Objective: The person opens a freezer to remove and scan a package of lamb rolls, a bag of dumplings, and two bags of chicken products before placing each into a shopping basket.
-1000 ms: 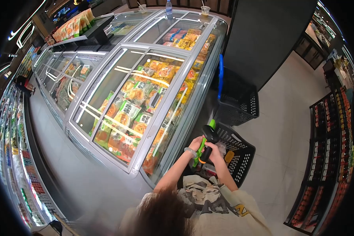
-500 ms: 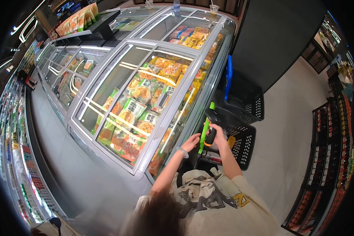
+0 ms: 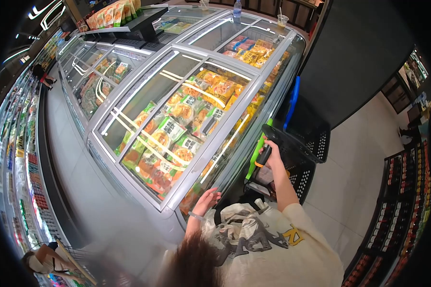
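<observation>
My right hand [image 3: 273, 154] is closed around the black handle of a utensil [image 3: 263, 157] with an orange band near its lower end. The handle joins a dark, wide part [image 3: 278, 136] above the shopping basket. Beside it stands the basket's bright green handle [image 3: 258, 152]. My left hand [image 3: 207, 200], with a bracelet on the wrist, is near the freezer's front corner, fingers loosely bent and apart, and nothing shows in it. Packaged items [image 3: 264, 181] lie in the black basket [image 3: 300, 181], partly hidden by my right arm.
A glass-topped freezer [image 3: 187, 191] holds yellow and green food bags [image 3: 170, 136]. Another black basket with a blue handle [image 3: 292, 103] is beside it. A bottle [image 3: 237, 10] and cup [image 3: 282, 20] stand on top. Bottle shelves [image 3: 397, 191] line the right; a person [image 3: 50, 258] is lower left.
My left hand has moved away from the green handle, down and to the left. My right hand has shifted right with the utensil. The view has turned, and a person appears at the lower left.
</observation>
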{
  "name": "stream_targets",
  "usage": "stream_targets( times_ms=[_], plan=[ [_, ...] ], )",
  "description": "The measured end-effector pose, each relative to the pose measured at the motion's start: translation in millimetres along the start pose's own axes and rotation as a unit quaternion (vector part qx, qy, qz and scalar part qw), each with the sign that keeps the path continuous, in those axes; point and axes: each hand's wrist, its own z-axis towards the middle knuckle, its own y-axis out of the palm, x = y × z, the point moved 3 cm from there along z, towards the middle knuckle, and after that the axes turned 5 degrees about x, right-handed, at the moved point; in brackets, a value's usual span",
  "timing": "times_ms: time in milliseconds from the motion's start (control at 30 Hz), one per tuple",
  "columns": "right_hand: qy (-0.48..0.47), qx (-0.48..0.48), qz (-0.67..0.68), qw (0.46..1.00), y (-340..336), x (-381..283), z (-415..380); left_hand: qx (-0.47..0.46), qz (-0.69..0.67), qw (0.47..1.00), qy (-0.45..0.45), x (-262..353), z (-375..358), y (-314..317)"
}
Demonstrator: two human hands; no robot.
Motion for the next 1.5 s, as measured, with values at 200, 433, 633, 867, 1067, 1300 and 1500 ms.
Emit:
stream_targets(
  times_ms=[200, 433, 633, 867, 1067, 1300, 1500],
  plan=[
    [0.0, 0.01, -0.022, 1.0, 6.7, -15.5, 25.5, 0.027, 0.003, 0.999, 0.023, 3.6, 4.1, 7.7],
    [-0.017, -0.001, -0.055, 0.998, 14.6, -7.1, 34.7, 0.055, -0.017, 0.998, 0.038, 3.4, 4.2, -5.1],
    [-0.036, 0.01, -0.067, 0.997, 25.2, -5.5, 31.9, 0.054, -0.01, 0.997, 0.049, 8.7, -0.5, -5.0],
    [-0.054, 0.025, -0.085, 0.995, 13.5, -2.5, 31.3, 0.044, -0.014, 0.998, 0.05, 19.2, -11.2, -1.3],
    [-0.164, 0.102, -0.144, 0.971, 25.0, -2.0, -0.7, 0.037, -0.006, 0.996, 0.082, 48.9, -25.4, -2.3],
    [-0.426, 0.071, -0.473, 0.768, 111.1, -47.4, -53.6, 0.093, 0.013, 0.986, 0.139, 84.8, -9.4, -16.5],
    [-0.352, -0.003, -0.686, 0.636, 226.0, -82.7, -99.5, 0.177, 0.036, 0.959, 0.218, 112.8, 8.2, -16.6]
  ],
)
